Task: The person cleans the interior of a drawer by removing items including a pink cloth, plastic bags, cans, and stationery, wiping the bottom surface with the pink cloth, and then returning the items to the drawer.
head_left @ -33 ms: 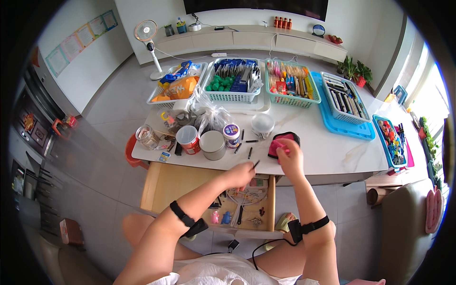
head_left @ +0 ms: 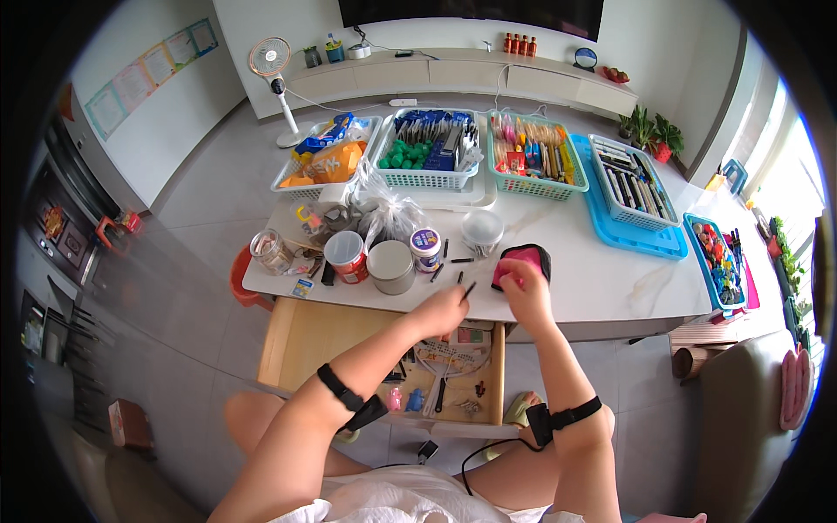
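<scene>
My left hand (head_left: 441, 314) is closed on a short, thin black stick (head_left: 469, 291), perhaps a pen or lead piece, held over the table's front edge. My right hand (head_left: 528, 295) is over a small black-edged pink pouch (head_left: 534, 254) lying on the table. Its fingertips are pinched together at something pink, which blends with the pouch lining, so I cannot make out what it is. Several short black sticks (head_left: 462, 260) lie loose just left of the pouch. A clear round tub (head_left: 482, 228) and a purple-and-white jar (head_left: 425, 249) stand behind them.
Below my hands, an open drawer (head_left: 309, 349) holds small toys and other bits. Left on the white table (head_left: 610, 283) stand a grey tin (head_left: 391, 268), a red-labelled tub (head_left: 346, 256) and a glass jar (head_left: 271, 251). Filled baskets (head_left: 427, 179) line the back; a blue tray (head_left: 717, 261) sits right.
My right hand has moved slightly down toward me, and the pink between its fingers shows less. The left hand with the black stick has shifted very little.
</scene>
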A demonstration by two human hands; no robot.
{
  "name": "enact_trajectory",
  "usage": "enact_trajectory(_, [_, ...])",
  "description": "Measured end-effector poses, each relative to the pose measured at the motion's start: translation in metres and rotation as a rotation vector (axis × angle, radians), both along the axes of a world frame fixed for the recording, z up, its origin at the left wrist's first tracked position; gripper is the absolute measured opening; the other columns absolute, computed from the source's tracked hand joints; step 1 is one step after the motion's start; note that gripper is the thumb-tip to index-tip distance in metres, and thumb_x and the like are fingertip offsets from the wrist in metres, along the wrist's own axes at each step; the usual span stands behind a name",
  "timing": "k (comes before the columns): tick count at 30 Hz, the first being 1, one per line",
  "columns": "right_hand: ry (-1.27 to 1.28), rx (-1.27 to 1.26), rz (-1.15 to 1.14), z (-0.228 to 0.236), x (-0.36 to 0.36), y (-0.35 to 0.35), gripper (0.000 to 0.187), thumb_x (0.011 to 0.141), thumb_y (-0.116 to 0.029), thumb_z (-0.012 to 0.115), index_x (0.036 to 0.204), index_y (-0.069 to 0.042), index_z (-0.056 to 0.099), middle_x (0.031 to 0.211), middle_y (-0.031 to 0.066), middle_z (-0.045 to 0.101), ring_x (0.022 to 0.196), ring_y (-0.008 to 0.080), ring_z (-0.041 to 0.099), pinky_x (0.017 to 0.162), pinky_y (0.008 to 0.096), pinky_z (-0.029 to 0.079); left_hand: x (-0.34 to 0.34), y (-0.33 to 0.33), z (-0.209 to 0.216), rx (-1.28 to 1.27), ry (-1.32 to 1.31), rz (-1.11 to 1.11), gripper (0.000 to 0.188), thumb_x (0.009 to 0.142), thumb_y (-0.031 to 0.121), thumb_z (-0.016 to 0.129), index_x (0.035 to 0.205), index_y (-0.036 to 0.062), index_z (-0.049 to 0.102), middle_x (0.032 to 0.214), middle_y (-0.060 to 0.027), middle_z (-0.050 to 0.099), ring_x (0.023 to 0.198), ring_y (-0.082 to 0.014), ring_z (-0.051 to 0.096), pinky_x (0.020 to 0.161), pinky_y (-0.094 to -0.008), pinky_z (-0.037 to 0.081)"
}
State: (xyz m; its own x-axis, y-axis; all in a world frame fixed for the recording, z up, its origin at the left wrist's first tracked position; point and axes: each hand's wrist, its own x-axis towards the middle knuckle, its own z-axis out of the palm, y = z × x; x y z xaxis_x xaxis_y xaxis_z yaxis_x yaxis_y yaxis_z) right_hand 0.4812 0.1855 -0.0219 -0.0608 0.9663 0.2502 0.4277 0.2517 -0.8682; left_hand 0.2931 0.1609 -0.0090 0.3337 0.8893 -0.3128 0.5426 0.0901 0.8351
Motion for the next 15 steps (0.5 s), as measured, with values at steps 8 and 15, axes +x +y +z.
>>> enact_trajectory(8, [0.08, -0.148, 0.109, -0.016, -0.009, -0.003, 0.027, 0.079, -0.011, 0.058, 0.104, 0.001, 0.06, 0.085, 0.0093, 0.063, 0.076, 0.0167, 0.06, 0.069, 0.0284, 0.049, 0.007, 0.042, -0.015, 0.486, 0.545, 0.262, 0.03, 0.087, 0.019, 0.045, 0.103, -0.0052, 0.051, 0.086, -0.0236, 0.063, 0.081, -0.0366, 0.063, 0.069, -0.0446, 0.05])
enact_trajectory(15, [0.181, -0.578, 0.237, -0.02, -0.009, -0.025, 0.024, 0.083, -0.013, 0.059, 0.103, 0.0, 0.061, 0.081, 0.0034, 0.061, 0.069, 0.0098, 0.057, 0.062, 0.0245, 0.049, -0.049, -0.027, -0.007, 0.645, 0.416, 0.058, 0.029, 0.082, 0.027, 0.058, 0.102, 0.006, 0.058, 0.091, -0.0146, 0.063, 0.081, -0.0315, 0.061, 0.068, -0.0415, 0.048])
